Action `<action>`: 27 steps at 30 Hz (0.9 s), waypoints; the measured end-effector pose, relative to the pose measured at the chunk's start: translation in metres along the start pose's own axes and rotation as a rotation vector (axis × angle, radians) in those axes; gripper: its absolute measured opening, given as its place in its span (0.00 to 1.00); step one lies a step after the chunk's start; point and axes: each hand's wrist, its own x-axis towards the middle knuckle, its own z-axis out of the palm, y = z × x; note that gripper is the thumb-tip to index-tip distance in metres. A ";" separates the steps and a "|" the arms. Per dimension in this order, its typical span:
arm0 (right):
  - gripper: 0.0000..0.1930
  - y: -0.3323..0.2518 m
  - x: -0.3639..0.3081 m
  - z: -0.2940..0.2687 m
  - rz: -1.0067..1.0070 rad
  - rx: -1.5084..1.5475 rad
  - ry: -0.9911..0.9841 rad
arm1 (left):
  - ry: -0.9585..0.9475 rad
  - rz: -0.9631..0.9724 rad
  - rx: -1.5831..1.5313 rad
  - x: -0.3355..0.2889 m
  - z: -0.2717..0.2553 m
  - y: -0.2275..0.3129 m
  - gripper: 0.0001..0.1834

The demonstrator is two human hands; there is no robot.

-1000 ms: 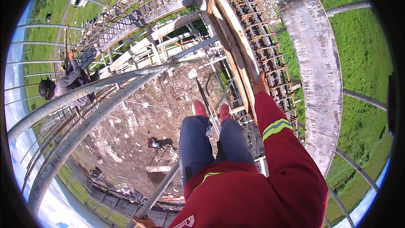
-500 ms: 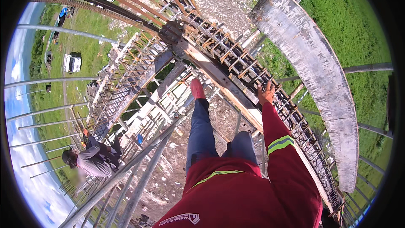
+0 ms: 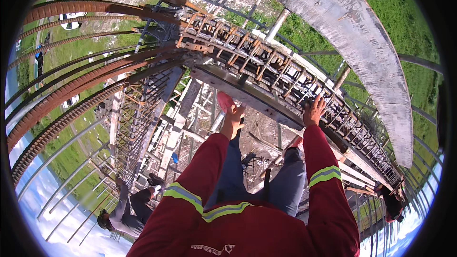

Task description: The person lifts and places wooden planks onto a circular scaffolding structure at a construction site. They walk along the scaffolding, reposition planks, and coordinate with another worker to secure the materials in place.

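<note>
Step at the rebar cage: my guess is bracing and shifting position along this beam rebar cage (image 3: 281, 77); next move probably calls for a solid hold and careful feet.
Rusty rebar: thick ribbed bars (image 3: 85, 7) fanning out past the cage's left end.
Co-worker: someone in a grey top (image 3: 123, 214), well apart from the cage, below its left end in view.
Sweatshirt print: white lettering plus a little logo (image 3: 212, 249) on the maroon chest, nearer the wearer than the cage. Can't make out labels elsewhere.
Left hand: bare (image 3: 232, 118), fingers loosely apart, short of the cage; nothing obvious in it, can't tell if it's touching anything.
Dark plank: (image 3: 259, 103) runs alongside the cage, on the wearer's side.
Right hand: (image 3: 314, 111) fingers spread, seemingly laid on the cage's near edge.
Curved panel: weathered grey (image 3: 364, 54), beyond the cage's far side.
</note>
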 end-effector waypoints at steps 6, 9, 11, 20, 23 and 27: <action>0.43 0.000 -0.006 0.003 -0.018 -0.010 0.039 | -0.011 -0.004 -0.169 0.026 0.053 -0.019 0.43; 0.41 -0.004 -0.008 0.001 -0.024 -0.008 0.027 | 0.143 0.003 -0.178 0.044 0.067 -0.026 0.33; 0.41 -0.007 -0.008 0.001 -0.003 0.017 -0.024 | 0.105 0.024 -0.259 0.053 0.068 -0.026 0.17; 0.38 -0.017 -0.010 -0.002 -0.038 0.180 0.050 | 0.098 0.161 -0.263 0.076 0.064 -0.026 0.14; 0.36 -0.014 -0.016 -0.016 -0.059 0.203 0.041 | 0.075 0.294 -0.104 0.082 0.057 -0.025 0.12; 0.35 0.047 -0.069 -0.040 0.040 0.421 0.327 | 0.056 0.241 -0.155 0.081 0.049 -0.024 0.10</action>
